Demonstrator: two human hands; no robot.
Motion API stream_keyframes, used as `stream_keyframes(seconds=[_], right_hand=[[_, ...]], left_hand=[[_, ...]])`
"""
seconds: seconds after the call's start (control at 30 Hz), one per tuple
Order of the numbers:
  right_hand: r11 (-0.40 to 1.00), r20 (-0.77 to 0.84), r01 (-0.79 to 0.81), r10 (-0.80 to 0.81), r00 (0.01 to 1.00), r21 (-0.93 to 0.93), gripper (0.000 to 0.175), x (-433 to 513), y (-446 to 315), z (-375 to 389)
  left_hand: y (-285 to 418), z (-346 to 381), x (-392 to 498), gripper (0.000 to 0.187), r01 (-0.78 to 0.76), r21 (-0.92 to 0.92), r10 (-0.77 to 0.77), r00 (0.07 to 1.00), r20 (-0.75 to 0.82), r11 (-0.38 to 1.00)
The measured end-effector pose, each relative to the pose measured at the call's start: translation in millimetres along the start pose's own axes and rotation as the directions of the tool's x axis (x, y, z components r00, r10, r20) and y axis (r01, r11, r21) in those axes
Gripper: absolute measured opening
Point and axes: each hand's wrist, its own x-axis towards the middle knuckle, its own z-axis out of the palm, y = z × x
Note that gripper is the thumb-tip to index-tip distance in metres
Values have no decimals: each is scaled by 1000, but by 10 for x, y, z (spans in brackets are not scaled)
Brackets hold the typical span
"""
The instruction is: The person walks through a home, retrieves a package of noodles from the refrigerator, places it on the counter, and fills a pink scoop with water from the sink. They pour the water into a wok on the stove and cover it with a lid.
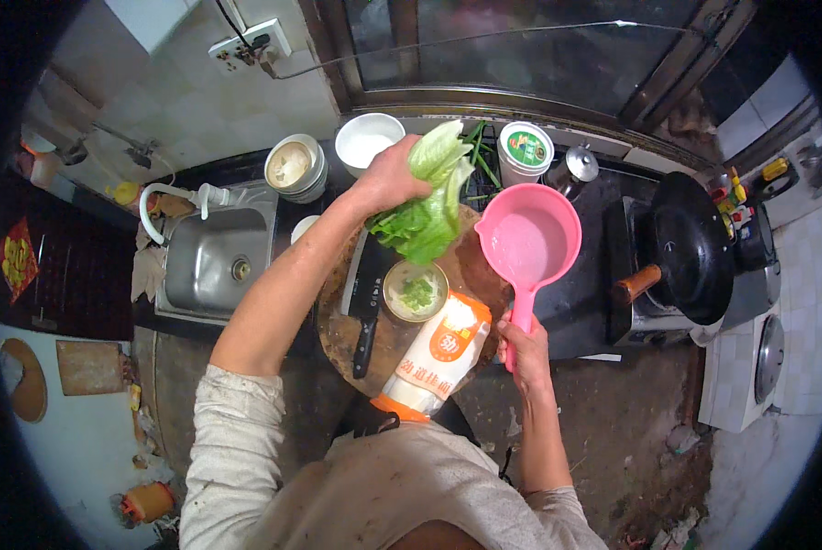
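Note:
My left hand [392, 175] grips a bunch of green lettuce leaves [435, 185] above the far side of a round wooden chopping board [335, 347]. In my right hand [526, 347] is the handle of a pink plastic water ladle [529, 237], its bowl to the right of the lettuce. Whether the ladle holds water I cannot tell. Below the leaves stands a small bowl with chopped green onion [418, 293]. A cleaver [364, 292] with a black handle lies left of that bowl. A packet of dried noodles [440, 354] rests across the board's near edge.
At left is a steel sink [218, 258] with a white faucet [153, 210]. Stacked bowls [294, 168] and a white bowl [368, 141] stand behind. Green onions [480, 158], a white tub [524, 151] and a metal pot [579, 168] line the back. A wok [689, 247] sits on the stove at right.

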Motion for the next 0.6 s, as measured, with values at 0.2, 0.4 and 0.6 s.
stream_keyframes(seconds=[0.2,0.4,0.6], right_hand=[[1000,-27,3,-3,1000,3,17,-86,72,-32],[998,-30,34,-32,999,48,17,-136,135,0],[995,0,91,-91,996,51,22,-236,186,273]], left_hand=[[-603,447,-200,80,-116,470,-7,968,251,875],[-689,548,-368,85,-84,478,-74,950,303,874],[-475,371,-670,66,-360,434,429,901,-68,826]])
